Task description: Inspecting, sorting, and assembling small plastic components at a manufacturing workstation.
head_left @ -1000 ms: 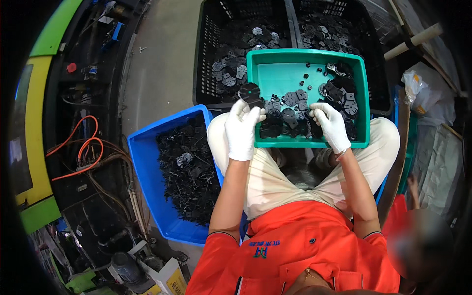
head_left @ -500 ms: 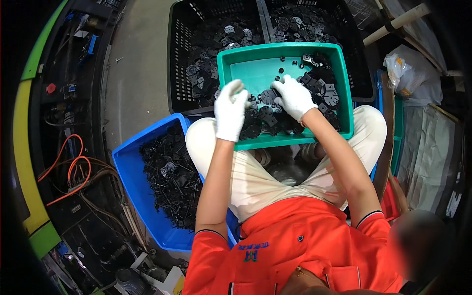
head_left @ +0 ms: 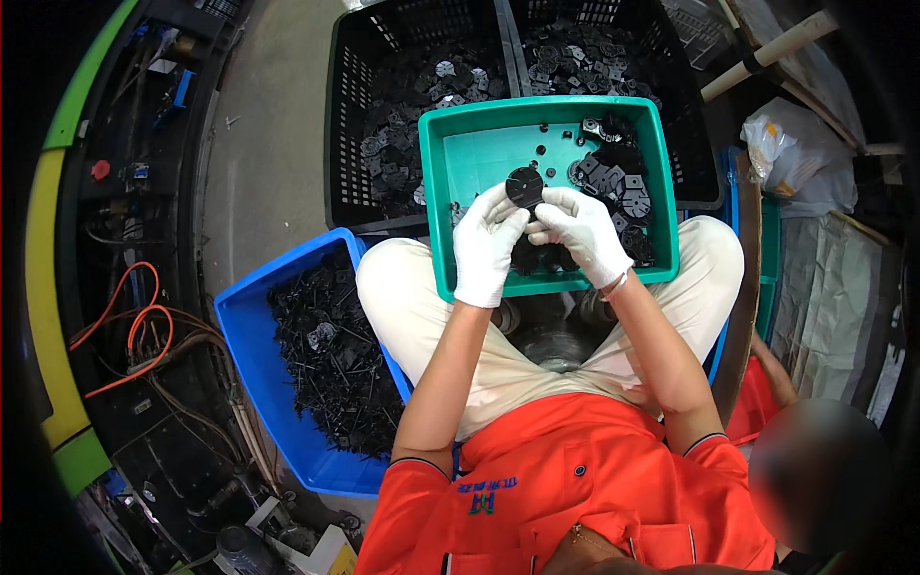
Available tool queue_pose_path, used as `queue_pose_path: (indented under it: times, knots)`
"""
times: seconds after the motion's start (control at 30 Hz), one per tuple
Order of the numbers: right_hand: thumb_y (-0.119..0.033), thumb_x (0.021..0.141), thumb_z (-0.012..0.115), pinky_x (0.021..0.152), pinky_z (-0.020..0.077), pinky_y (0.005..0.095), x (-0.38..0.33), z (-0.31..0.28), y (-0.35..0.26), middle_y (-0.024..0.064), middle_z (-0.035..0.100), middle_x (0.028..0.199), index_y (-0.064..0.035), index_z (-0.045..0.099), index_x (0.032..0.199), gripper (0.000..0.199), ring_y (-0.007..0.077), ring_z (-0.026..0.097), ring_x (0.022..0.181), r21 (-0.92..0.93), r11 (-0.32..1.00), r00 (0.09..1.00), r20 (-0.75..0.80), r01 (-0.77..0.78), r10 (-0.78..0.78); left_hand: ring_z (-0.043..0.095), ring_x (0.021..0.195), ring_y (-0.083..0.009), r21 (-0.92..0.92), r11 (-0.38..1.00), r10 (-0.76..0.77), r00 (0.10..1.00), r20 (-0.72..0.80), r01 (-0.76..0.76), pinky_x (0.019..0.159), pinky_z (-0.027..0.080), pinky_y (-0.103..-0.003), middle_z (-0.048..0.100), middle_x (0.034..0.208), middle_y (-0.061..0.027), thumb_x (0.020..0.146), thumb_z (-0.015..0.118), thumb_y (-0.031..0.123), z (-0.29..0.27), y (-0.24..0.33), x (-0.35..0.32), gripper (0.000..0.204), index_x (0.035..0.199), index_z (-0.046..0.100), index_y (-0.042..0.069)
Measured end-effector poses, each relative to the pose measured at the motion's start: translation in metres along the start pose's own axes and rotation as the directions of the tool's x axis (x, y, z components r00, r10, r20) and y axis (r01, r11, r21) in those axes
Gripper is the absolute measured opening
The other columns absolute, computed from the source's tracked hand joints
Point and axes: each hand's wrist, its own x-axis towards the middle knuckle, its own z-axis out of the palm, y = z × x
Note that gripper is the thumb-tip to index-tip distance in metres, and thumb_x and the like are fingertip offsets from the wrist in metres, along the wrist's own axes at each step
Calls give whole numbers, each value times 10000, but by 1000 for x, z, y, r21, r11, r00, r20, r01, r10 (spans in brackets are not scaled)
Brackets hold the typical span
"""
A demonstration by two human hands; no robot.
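1. I read this as a factory or workshop floor – bare grey concrete floor (head_left: pixel 264 163) under me, not a home or office.
2. Bulk bins of small black plastic parts surround my seat: two black slatted plastic crates (head_left: pixel 412 57), a blue plastic tub (head_left: pixel 251 364) heaped with black offcuts, and a teal plastic tray (head_left: pixel 479 153) on my lap.
3. At my left, orange cables (head_left: pixel 129 326) run along a green-and-yellow machine frame (head_left: pixel 43 249) – industrial equipment.
4. I wear an orange work shirt (head_left: pixel 575 479) and white work gloves (head_left: pixel 484 244).
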Motion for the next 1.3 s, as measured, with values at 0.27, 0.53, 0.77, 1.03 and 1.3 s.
queue_pose_path:
  times: [0.27, 0.53, 0.77, 1.03, 1.3]
  knots:
    - [-54, 889, 595, 645, 545, 253, -15, 13, 0, 106, 642, 947, 64, 580, 1071, 217, 143, 639, 739, 165, 985, 999, -1, 49, -50, 605, 984, -168, -8, 999, 51, 994, -100, -52, 896, 483, -294, 634, 1082, -119, 863, 618, 8, 13, 9, -19, 333, 1184, 551, -47]
    - [-140, 907, 548, 651, 491, 233, -3, -3, -2, 78, 655, 855, 32, 604, 1083, 252, 108, 607, 716, -347, 926, 952, -205, 145, -226, 612, 625, -120, 54, 992, 127, 934, -333, -116, 600, 515, -238, 586, 814, -29, 897, 609, 113, -33, 35, 9, 102, 936, 574, 25]
    - [-207, 776, 675, 687, 500, 409, 10, 11, 19, 125, 618, 818, -69, 593, 894, 199, 313, 621, 769, -902, -39, 785, 394, 429, -478, 619, 746, -159, 7, 983, 161, 852, -498, -182, 609, 557, -293, 602, 911, -86, 877, 637, 80, -101, 61, 72, 227, 1044, 553, -49]
    - [-110, 864, 509, 655, 546, 411, 9, 37, 43, 165, 616, 910, -32, 573, 956, 136, 308, 673, 803, -989, -150, 971, 28, -8, -239, 597, 706, -149, 47, 987, 156, 847, -509, -153, 579, 554, -290, 610, 881, -71, 879, 633, 77, -144, 55, 99, 163, 1013, 599, -8]
    - [-167, 836, 586, 680, 524, 411, -1, 6, 35, 202, 620, 969, 4, 583, 974, 220, 313, 658, 815, -912, 348, 898, 48, 219, -438, 588, 1015, -189, 397, 900, 318, 895, -314, -180, 837, 501, -300, 591, 1172, -141, 913, 610, 203, -92, 60, 66, 444, 1276, 496, -25]
